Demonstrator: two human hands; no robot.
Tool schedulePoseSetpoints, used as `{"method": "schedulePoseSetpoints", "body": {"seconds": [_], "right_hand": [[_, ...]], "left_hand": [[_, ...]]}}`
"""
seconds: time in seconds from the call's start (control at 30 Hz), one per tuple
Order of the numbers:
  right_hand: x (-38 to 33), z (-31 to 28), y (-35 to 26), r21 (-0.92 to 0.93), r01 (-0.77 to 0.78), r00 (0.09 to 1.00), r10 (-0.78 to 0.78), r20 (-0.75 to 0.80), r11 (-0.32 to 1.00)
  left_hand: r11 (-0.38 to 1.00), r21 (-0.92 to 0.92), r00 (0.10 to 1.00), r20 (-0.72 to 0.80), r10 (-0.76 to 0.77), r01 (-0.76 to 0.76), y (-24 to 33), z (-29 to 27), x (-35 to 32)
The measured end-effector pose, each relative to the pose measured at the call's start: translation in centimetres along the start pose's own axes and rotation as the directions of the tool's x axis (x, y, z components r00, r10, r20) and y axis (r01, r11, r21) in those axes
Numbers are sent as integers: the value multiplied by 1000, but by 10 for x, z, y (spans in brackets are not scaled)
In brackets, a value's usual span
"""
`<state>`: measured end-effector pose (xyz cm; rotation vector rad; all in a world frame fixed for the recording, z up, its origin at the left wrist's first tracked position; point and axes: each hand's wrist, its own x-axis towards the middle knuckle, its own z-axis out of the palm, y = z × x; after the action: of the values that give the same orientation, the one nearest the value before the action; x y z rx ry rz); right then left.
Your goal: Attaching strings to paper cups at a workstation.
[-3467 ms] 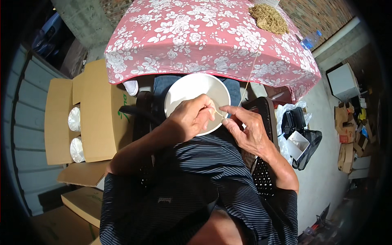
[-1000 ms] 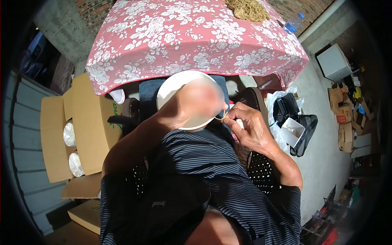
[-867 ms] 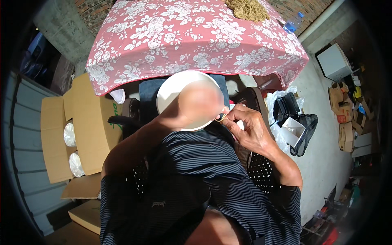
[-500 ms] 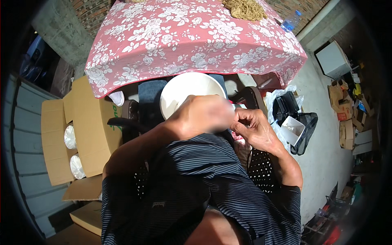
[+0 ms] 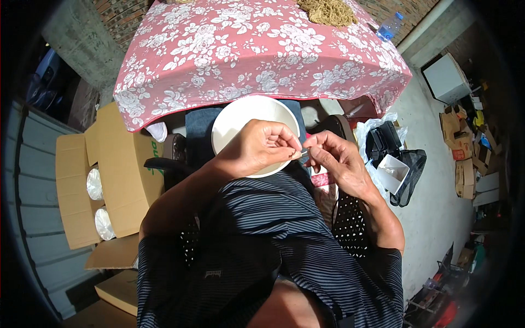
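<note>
A round white bucket or basin (image 5: 227,123) rests on my lap, its rim partly covered by my left hand. My left hand (image 5: 260,145) is closed in a pinch above its near right side. Beside it, just past the bucket's right rim, my right hand (image 5: 339,164) pinches with thumb and forefinger. The fingertips of both hands nearly meet around a small, thin, pale piece (image 5: 303,154), too small to name. The bottom of the bucket is mostly hidden by my left hand.
Ahead stands a table under a pink floral cloth (image 5: 262,52), bearing a tan fibre bundle (image 5: 328,12) and a plastic bottle (image 5: 389,27). An open cardboard box (image 5: 117,164) is at left. Black bags (image 5: 383,142) and a small white box (image 5: 392,174) lie at right.
My left hand, blurred before, has drawn up and left and now shows its pinched fingers clearly. My right hand has shifted slightly up. The bucket has hardly moved.
</note>
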<state>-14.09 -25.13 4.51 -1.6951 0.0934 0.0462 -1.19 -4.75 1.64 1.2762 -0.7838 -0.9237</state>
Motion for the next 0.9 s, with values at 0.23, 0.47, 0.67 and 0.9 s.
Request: {"method": "schedulePoseSetpoints", "body": {"seconds": [0.23, 0.47, 0.67, 0.9], "right_hand": [[4, 5, 3, -23, -59, 998, 59, -19, 998], [3, 2, 9, -56, -88, 996, 89, 19, 995], [1, -1, 0, -23, -168, 981, 170, 93, 985], [3, -4, 0, 42, -226, 971, 222, 91, 973]], "left_hand": [[999, -42, 1000, -14, 24, -24, 1, -2, -2], [984, -168, 999, -2, -55, 54, 1, -4, -4], [973, -198, 993, 39, -114, 119, 6, -5, -6], [992, -118, 993, 111, -36, 49, -1, -5, -7]]}}
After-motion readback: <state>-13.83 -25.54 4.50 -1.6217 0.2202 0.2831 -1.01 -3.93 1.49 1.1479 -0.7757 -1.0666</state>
